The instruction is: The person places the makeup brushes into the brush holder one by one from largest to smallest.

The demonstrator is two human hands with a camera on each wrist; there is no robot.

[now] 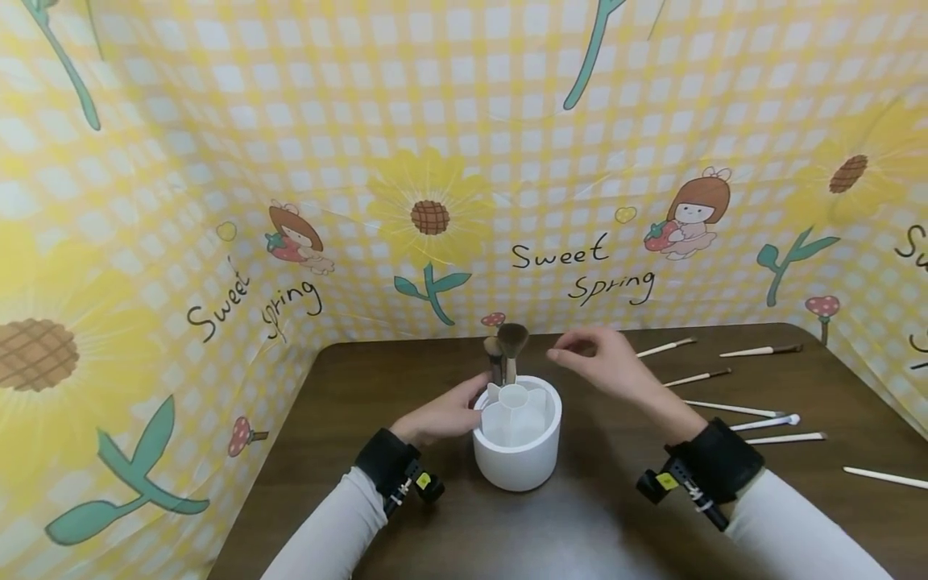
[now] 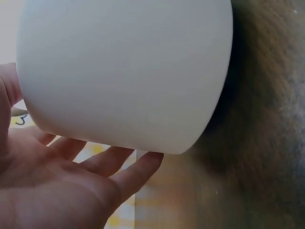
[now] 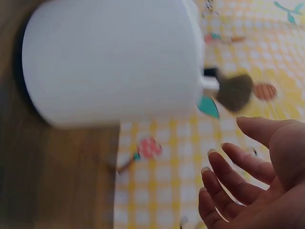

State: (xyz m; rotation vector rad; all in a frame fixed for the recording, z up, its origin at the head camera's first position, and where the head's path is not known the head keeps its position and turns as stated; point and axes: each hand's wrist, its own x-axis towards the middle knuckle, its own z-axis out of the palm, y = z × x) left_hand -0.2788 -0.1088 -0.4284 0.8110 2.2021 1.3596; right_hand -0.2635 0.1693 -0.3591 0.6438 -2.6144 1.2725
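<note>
Nearest: my two pale sleeves [image 1: 326, 524], one black wrist strap [image 1: 718, 459] at each cuff. One white cup [image 1: 516, 470], upright on the brown table [image 1: 341, 403], divided inside; two standing brushes [image 1: 512, 340] at its back left, bristles up. My left hand [image 1: 441, 413] grips the cup's side, thumb and fingers against the wall. My right hand [image 1: 605, 362] holds nothing, fingers loosely bent, just right of the bristles. Seven loose brushes [image 1: 786, 439] visible, lying to the right.

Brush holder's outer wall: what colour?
The brush holder's outer wall is plain white; it shows best in the head view.
</note>
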